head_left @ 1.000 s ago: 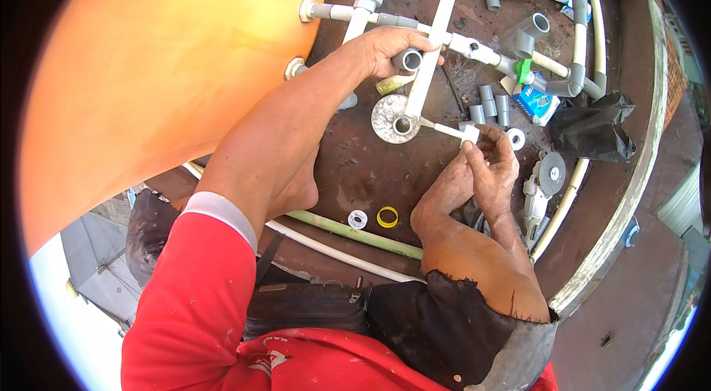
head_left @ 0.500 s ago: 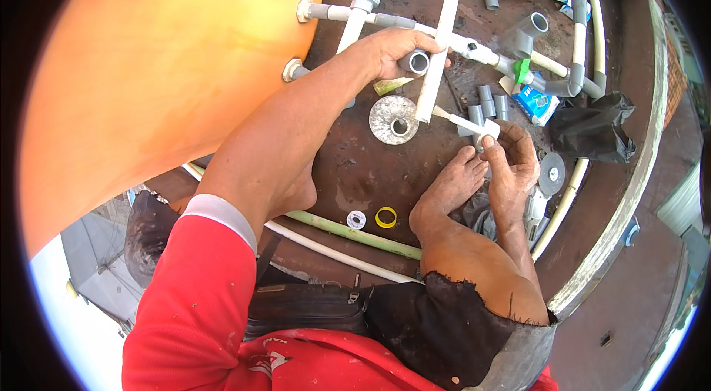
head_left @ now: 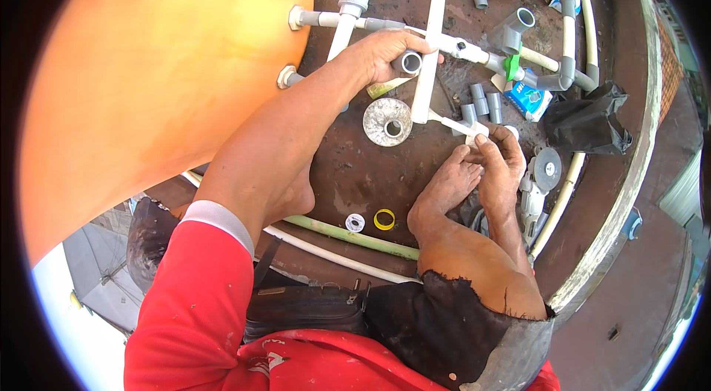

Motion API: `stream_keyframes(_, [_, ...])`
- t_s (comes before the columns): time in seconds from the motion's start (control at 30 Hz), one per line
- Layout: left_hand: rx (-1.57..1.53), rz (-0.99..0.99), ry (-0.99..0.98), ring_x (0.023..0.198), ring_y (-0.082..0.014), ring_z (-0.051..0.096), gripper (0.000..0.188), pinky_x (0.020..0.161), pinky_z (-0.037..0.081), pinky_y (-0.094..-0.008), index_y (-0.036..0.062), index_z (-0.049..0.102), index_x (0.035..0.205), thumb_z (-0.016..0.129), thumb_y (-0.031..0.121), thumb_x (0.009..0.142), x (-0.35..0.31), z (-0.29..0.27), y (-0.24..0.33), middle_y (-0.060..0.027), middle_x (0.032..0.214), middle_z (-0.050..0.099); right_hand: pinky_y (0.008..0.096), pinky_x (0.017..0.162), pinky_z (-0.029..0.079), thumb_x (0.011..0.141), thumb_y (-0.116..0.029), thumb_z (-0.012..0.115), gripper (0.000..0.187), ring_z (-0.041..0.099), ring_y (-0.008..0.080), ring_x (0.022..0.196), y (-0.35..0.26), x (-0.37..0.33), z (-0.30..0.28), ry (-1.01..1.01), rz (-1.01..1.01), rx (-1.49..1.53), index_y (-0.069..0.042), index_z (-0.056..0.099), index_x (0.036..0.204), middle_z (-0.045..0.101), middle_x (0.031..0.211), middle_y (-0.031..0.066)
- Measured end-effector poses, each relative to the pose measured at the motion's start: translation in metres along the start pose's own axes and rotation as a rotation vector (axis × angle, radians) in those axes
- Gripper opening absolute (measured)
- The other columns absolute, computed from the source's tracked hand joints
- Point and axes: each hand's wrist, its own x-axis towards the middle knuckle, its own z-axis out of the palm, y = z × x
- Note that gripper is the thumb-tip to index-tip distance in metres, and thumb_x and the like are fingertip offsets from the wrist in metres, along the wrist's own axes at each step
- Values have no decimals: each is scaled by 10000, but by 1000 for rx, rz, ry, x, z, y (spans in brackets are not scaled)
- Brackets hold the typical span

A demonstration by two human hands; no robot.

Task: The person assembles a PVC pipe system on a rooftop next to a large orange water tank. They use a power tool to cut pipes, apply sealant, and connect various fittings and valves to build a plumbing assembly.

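Observation:
My left hand is closed around a white plastic pipe, its fingertips showing past the pipe's right side. A grey pipe fitting, round mouth facing me, sits between that hand and the pipe; whether they are joined is hidden. Lower right, above my bare foot, my right hand pinches a small white piece. From it a narrow white strip runs toward the pipe's near end. Left of that end lies a speckled round flange.
A large orange tank fills the left, with a valved pipe beside it. Grey couplings, a blue box, a black bag and an angle grinder lie right. A white spool and yellow ring lie nearer.
My right hand has shifted slightly left with the white piece, uncovering more of the grinder. My left hand keeps its hold on the pipe. The whole view has shifted a little.

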Motion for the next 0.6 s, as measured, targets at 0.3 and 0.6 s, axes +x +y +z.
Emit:
stream_keyframes(0.3, [-47, -7, -66, 767, -118, 736, 259, 608, 574, -249, 19, 741, 1169, 818, 142, 955, -3, -6, 10, -106, 1050, 815, 305, 754, 628, 1004, -67, 745, 258, 721, 143, 881, -17, 1, 15, -26, 15, -5, 68, 710, 1220, 741, 1017, 101])
stream_keyframes(0.6, [-8, 9, 30, 717, -105, 701, 275, 575, 518, -229, 38, 767, 1157, 852, 200, 951, 3, -8, -1, -28, 929, 752, 282, 709, 559, 943, 13, 795, 239, 668, 109, 848, -49, -9, 22, -44, -78, -47, 53, 711, 1163, 723, 1031, 93])
